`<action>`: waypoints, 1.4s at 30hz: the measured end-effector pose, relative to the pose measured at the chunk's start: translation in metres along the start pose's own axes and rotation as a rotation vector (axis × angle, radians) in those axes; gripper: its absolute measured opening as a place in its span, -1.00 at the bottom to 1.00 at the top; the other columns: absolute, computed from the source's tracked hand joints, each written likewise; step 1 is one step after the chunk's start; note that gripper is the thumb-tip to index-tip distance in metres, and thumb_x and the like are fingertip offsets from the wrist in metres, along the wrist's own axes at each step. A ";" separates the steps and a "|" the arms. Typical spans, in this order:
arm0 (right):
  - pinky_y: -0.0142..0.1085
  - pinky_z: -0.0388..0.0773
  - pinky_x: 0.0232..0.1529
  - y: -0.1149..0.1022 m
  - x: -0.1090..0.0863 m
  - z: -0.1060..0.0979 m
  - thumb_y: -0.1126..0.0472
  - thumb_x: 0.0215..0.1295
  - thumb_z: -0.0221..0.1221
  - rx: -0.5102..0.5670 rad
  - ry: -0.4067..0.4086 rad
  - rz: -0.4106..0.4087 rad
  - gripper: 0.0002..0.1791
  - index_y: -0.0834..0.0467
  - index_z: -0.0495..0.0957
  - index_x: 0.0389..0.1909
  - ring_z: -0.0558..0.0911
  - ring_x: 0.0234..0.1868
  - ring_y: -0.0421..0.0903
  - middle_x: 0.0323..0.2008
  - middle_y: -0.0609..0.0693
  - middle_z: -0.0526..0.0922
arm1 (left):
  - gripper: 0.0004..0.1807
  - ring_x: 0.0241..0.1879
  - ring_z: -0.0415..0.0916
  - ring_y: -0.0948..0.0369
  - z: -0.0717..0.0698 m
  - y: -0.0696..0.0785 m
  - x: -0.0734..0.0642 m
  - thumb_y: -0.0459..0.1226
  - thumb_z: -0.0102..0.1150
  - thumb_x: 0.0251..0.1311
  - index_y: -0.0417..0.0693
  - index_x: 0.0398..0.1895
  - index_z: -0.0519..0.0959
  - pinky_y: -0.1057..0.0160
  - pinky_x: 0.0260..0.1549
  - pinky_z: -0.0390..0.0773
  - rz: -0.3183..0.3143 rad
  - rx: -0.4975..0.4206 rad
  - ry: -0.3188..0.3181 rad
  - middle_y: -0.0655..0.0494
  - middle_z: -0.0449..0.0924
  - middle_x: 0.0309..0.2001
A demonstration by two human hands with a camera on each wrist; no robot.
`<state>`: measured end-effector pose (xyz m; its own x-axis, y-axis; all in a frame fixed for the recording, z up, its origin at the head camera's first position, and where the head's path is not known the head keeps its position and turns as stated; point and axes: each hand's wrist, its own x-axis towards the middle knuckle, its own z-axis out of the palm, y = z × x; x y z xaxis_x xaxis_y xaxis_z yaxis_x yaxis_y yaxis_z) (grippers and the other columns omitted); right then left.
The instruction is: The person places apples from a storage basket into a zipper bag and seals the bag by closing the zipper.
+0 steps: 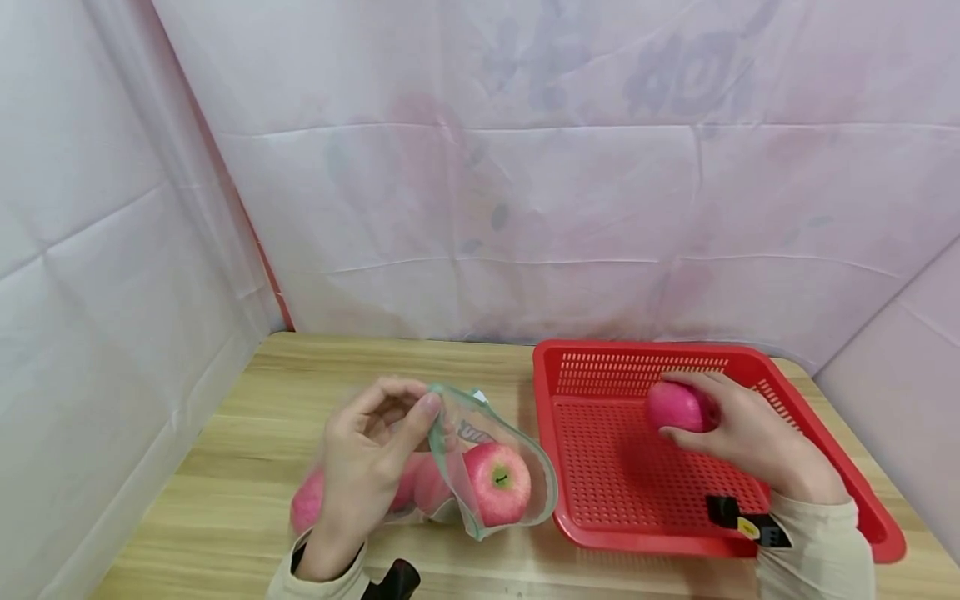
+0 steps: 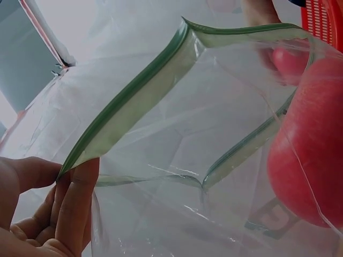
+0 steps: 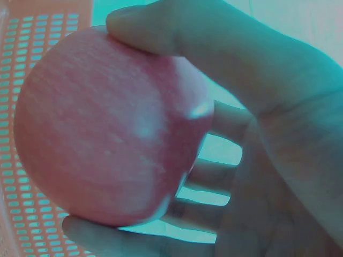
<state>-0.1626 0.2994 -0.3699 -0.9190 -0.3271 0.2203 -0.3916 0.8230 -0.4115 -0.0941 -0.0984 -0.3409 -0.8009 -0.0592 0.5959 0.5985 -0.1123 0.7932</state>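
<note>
Several round, pink-red apples (image 1: 498,485) already lie in the clear plastic bag with green zip edging (image 1: 474,432) at lower centre, its mouth edge pinched by the left hand (image 1: 367,467). One more apple (image 1: 675,407) (the only one visible outside), glossy and finely streaked, is grasped by the right hand (image 1: 757,437) over the red perforated plastic basket (image 1: 546,433), lower right.

1 wood-grain tabletop (image 1: 217,467), lower frame. 1 faded printed fabric backdrop (image 1: 570,192), upper frame. 1 red strip (image 1: 272,275), left.
</note>
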 end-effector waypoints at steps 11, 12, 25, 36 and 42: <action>-0.31 0.64 -0.35 -0.023 0.002 0.003 0.13 -0.09 0.62 -0.044 0.118 -0.132 -0.26 0.05 0.58 0.19 0.64 -0.15 0.02 0.02 0.09 0.62 | -0.91 -0.46 0.69 0.25 0.002 0.002 0.000 -0.63 0.17 0.26 -0.47 -0.20 0.58 0.22 -0.59 0.72 -0.006 -0.031 -0.013 0.09 0.68 -0.37; -0.29 0.65 -0.35 -0.024 0.003 0.003 0.13 -0.10 0.63 -0.045 0.129 -0.143 -0.26 0.04 0.58 0.18 0.64 -0.15 0.01 0.02 0.08 0.62 | -0.91 -0.46 0.69 0.25 0.002 0.002 0.000 -0.63 0.18 0.26 -0.47 -0.20 0.58 0.22 -0.59 0.72 -0.009 -0.030 -0.011 0.09 0.67 -0.37; -0.14 0.73 -0.26 -0.039 0.010 0.009 0.21 -0.18 0.64 -0.053 0.222 -0.249 -0.20 0.02 0.58 0.21 0.67 -0.08 0.03 0.10 0.03 0.60 | -0.91 -0.48 0.66 0.28 0.003 0.003 0.001 -0.62 0.20 0.25 -0.43 -0.22 0.60 0.23 -0.64 0.70 -0.012 -0.011 0.008 0.07 0.66 -0.34; -0.73 0.43 0.05 -0.057 0.013 0.014 0.22 -0.20 0.63 -0.005 0.286 -0.339 -0.12 -0.02 0.55 0.29 0.59 0.11 -0.12 0.23 -0.05 0.55 | -0.89 -0.45 0.66 0.28 0.004 0.002 0.000 -0.64 0.21 0.23 -0.43 -0.21 0.60 0.24 -0.67 0.69 0.015 -0.016 -0.003 0.08 0.65 -0.33; -0.72 0.38 0.17 -0.070 0.015 0.019 -0.27 0.22 0.34 0.061 0.340 -0.424 -0.28 0.04 0.55 0.30 0.54 0.23 -0.13 0.27 0.07 0.53 | -0.88 -0.43 0.67 0.28 0.003 0.002 -0.001 -0.65 0.20 0.22 -0.44 -0.20 0.60 0.26 -0.67 0.68 0.040 -0.016 -0.007 0.09 0.65 -0.32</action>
<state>-0.1495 0.2282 -0.3549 -0.6168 -0.4478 0.6473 -0.7359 0.6199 -0.2723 -0.0925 -0.0951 -0.3397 -0.7762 -0.0573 0.6279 0.6295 -0.1258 0.7667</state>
